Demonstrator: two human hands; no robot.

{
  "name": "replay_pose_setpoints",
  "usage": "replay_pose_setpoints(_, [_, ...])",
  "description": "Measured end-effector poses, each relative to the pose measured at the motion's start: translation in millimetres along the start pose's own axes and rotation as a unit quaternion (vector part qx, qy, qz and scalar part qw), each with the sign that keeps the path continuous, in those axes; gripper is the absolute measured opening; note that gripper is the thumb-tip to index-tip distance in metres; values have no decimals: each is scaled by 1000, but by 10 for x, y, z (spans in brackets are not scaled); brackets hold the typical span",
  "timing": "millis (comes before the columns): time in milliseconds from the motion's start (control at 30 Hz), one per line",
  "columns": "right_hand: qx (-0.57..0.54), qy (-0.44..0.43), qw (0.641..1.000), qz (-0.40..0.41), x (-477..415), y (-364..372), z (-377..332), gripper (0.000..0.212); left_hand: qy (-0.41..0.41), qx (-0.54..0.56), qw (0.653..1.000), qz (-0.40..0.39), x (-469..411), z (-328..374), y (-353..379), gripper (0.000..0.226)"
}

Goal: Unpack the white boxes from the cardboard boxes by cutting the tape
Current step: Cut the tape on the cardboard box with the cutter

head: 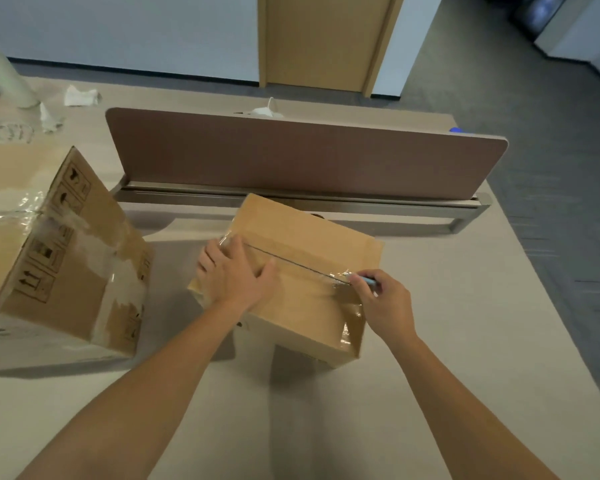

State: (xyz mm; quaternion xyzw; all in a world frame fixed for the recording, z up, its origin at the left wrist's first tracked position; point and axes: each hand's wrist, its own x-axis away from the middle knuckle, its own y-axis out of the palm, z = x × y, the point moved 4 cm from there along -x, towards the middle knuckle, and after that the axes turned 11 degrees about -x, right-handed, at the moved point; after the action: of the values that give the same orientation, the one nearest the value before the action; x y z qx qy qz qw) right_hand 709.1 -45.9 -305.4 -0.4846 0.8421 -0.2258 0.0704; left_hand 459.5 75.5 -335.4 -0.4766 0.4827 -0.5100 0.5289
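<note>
A small cardboard box (309, 237) sits in the middle of the table, its top seam covered with clear tape. A dark slit runs along the seam from the left end to the right. My left hand (234, 271) presses flat on the left part of the lid. My right hand (385, 303) grips a blue-handled cutter (368, 280), its tip at the right end of the seam where the tape is crumpled. No white box shows.
A larger taped cardboard box (70, 258) with printed handling symbols stands at the left. A brown desk divider (291, 157) runs across behind the small box. Crumpled paper (80, 95) and a pale roll (6, 76) lie at the far left.
</note>
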Motion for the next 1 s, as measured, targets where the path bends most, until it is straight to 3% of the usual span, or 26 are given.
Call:
replay_pose_setpoints(133, [-28,38,999,6,255,-80,105,15,112,-53,992,-15,-198,80,18,83])
replay_pose_setpoints(333, [-196,129,971,31,401,-509,97,21,226,-89,969,-55,-459,314,16,108])
replay_pose_setpoints(467, [-200,149,965,75,384,-864,62,33,309,-98,941,-95,-518,611,-13,120])
replay_pose_setpoints(633, [-185,173,960,118,274,-1277,186,36,445,-85,881,-136,-424,1202,-21,133])
replay_pose_setpoints(733, [-176,179,960,121,164,-1488,308,36,496,-51,856,-139,-241,1686,-9,118])
replay_pose_setpoints(867, [-169,177,965,100,-72,-1716,433,34,422,52,900,-92,53,2311,-13,90])
replay_pose_setpoints(933, [-164,168,968,84,-230,-1806,468,33,332,28,942,-35,225,2501,57,71])
replay_pose_setpoints(1000, [-167,159,971,60,-410,-1873,495,33,202,9,977,-65,388,2539,124,71])
